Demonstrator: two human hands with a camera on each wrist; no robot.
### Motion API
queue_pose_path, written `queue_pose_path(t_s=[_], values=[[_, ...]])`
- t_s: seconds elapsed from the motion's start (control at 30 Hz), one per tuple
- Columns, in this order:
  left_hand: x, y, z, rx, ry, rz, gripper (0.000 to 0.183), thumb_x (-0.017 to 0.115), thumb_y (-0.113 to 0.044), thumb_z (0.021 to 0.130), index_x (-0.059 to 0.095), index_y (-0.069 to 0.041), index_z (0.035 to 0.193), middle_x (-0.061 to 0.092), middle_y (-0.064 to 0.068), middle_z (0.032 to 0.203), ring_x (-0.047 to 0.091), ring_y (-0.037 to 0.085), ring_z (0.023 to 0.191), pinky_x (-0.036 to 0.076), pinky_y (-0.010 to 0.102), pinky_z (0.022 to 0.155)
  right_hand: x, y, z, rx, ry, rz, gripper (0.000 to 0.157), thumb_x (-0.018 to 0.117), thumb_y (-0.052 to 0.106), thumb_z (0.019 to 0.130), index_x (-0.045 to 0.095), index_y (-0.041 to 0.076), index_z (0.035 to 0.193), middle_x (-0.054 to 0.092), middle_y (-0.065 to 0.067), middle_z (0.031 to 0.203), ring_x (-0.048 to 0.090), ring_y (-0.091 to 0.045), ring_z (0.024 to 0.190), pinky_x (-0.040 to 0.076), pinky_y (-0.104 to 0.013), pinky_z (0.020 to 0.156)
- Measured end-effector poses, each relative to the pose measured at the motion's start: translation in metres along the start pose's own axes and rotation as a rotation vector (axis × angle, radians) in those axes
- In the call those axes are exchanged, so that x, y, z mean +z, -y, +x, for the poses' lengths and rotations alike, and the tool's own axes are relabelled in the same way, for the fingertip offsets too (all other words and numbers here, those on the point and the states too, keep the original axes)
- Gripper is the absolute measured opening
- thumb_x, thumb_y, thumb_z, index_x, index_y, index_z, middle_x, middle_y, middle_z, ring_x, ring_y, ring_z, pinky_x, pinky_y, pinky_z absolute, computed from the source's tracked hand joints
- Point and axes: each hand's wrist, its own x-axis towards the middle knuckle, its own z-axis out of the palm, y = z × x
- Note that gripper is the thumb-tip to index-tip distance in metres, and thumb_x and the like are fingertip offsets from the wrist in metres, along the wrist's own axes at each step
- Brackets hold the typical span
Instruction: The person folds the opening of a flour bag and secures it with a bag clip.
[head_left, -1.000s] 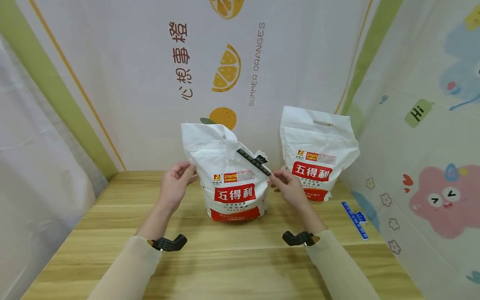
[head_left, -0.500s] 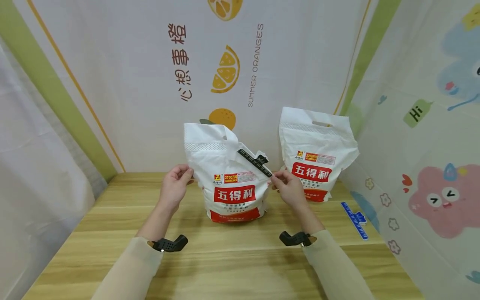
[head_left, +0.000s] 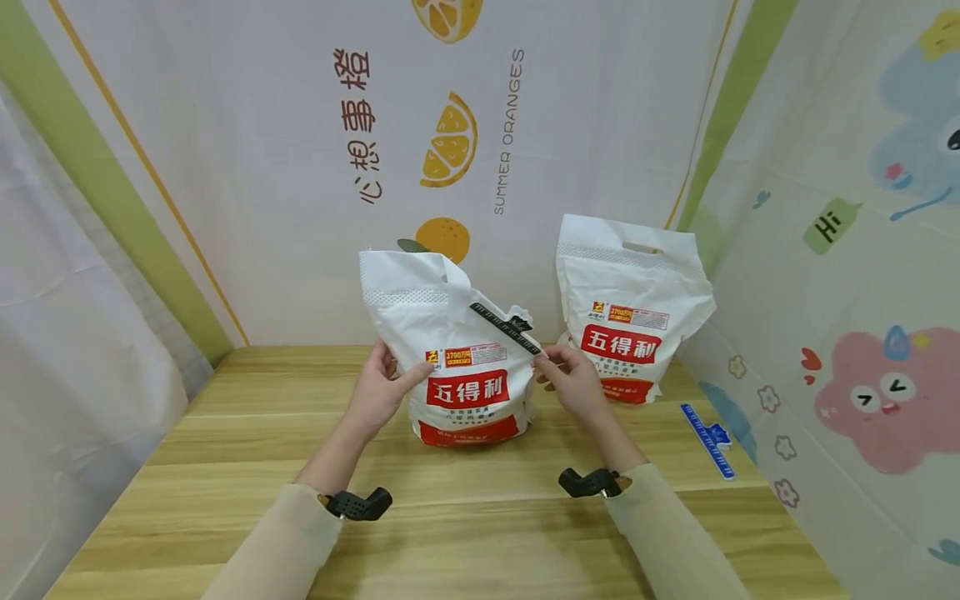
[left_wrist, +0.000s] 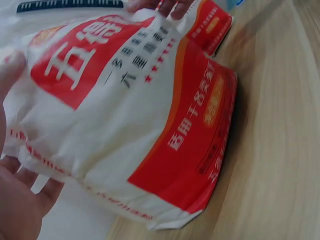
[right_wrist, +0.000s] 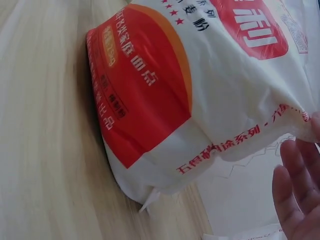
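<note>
Both hands [head_left: 378,393] grip the clipped bag [head_left: 459,360] by opposite edges, tabletop [head_left: 468,533] stretching before it.

Your bare left hand [head_left: 377,392] grips the left side of the nearer white, red-printed bag [head_left: 465,367] — thumb across its front, fingers around its edge. Your bare right hand [head_left: 576,385] pinches its right edge. Both forearms [head_left: 332,462], in beige long sleeves [head_left: 277,546], slant inward toward it.

The table [head_left: 465,533] bears two bags [head_left: 468,354] [head_left: 630,296], one blue clip [head_left: 705,438].
</note>
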Motion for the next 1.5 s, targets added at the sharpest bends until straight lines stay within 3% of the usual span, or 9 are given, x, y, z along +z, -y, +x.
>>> queue_pose_path(t_s=[0.17, 0.37, 0.57, 0.7, 0.87, 1.07, 1.2, 1.5], values=[[0.006, 0.001, 0.001, -0.015, -0.041, 0.020, 0.075, 0.083, -0.032, 0.086, 0.039, -0.021, 0.147, 0.061, 0.006, 0.138, 0.062, 0.026, 0.122, 0.058, 0.036, 0.093, 0.004, -0.002, -0.001, 0.016, -0.028, 0.009, 0.030, 0.070, 0.032, 0.097, 0.067, 0.007, 0.114, 0.070, -0.012, 0.109, 0.068, -0.023, 0.094, 0.059, -0.036, 0.079], [0.008, 0.014, 0.001, -0.047, 0.021, 0.016, 0.074, 0.084, -0.025, 0.085, 0.039, -0.020, 0.144, 0.062, 0.010, 0.135, 0.066, 0.025, 0.118, 0.057, 0.039, 0.094, 0.018, -0.010, -0.006, 0.137, 0.098, 0.002, 0.064, 0.079, 0.054, 0.084, 0.057, 0.022, 0.136, 0.063, -0.006, 0.131, 0.060, -0.027, 0.122, 0.051, -0.047, 0.103], [0.016, 0.020, 0.000, -0.065, -0.046, 0.022, 0.071, 0.083, -0.035, 0.085, 0.044, -0.018, 0.142, 0.065, 0.010, 0.130, 0.069, 0.025, 0.112, 0.060, 0.038, 0.088, 0.029, -0.017, -0.009, 0.112, 0.097, -0.003, 0.064, 0.082, 0.048, 0.083, 0.058, 0.021, 0.135, 0.066, -0.007, 0.129, 0.063, -0.025, 0.117, 0.054, -0.038, 0.096], [0.017, 0.021, -0.002, -0.079, -0.069, 0.042, 0.076, 0.084, -0.032, 0.085, 0.039, -0.018, 0.145, 0.063, 0.010, 0.132, 0.066, 0.026, 0.115, 0.059, 0.038, 0.090, 0.030, -0.014, -0.010, 0.119, 0.091, 0.000, 0.066, 0.082, 0.048, 0.083, 0.056, 0.020, 0.137, 0.065, -0.009, 0.130, 0.062, -0.027, 0.120, 0.052, -0.043, 0.100], [0.027, 0.024, -0.009, -0.105, -0.069, 0.052, 0.102, 0.090, -0.026, 0.078, 0.019, -0.027, 0.151, 0.054, 0.009, 0.137, 0.061, 0.028, 0.122, 0.056, 0.042, 0.098, 0.039, -0.014, -0.012, 0.169, 0.150, 0.041, 0.083, 0.086, 0.050, 0.078, 0.043, 0.028, 0.146, 0.060, -0.005, 0.139, 0.057, -0.028, 0.129, 0.047, -0.051, 0.108], [0.049, 0.022, -0.014, -0.107, -0.164, 0.126, 0.130, 0.096, -0.043, 0.066, 0.001, -0.036, 0.154, 0.044, 0.002, 0.140, 0.056, 0.023, 0.125, 0.052, 0.043, 0.103, 0.052, -0.010, -0.015, 0.124, 0.150, 0.098, 0.088, 0.089, 0.045, 0.076, 0.038, 0.030, 0.147, 0.060, -0.002, 0.138, 0.059, -0.025, 0.128, 0.051, -0.046, 0.106], [0.055, 0.024, -0.015, -0.097, -0.218, 0.138, 0.129, 0.096, -0.047, 0.064, 0.004, -0.037, 0.153, 0.045, -0.001, 0.137, 0.058, 0.020, 0.121, 0.054, 0.042, 0.100, 0.056, -0.009, -0.016, 0.114, 0.119, 0.101, 0.083, 0.088, 0.042, 0.078, 0.039, 0.030, 0.144, 0.062, -0.002, 0.134, 0.061, -0.023, 0.124, 0.052, -0.044, 0.103], [0.057, 0.025, -0.015, -0.084, -0.228, 0.139, 0.130, 0.096, -0.049, 0.063, 0.004, -0.037, 0.153, 0.046, -0.001, 0.137, 0.058, 0.020, 0.121, 0.055, 0.043, 0.099, 0.057, -0.008, -0.016, 0.121, 0.104, 0.111, 0.088, 0.089, 0.042, 0.077, 0.038, 0.028, 0.146, 0.060, -0.003, 0.137, 0.060, -0.024, 0.127, 0.051, -0.045, 0.106]])
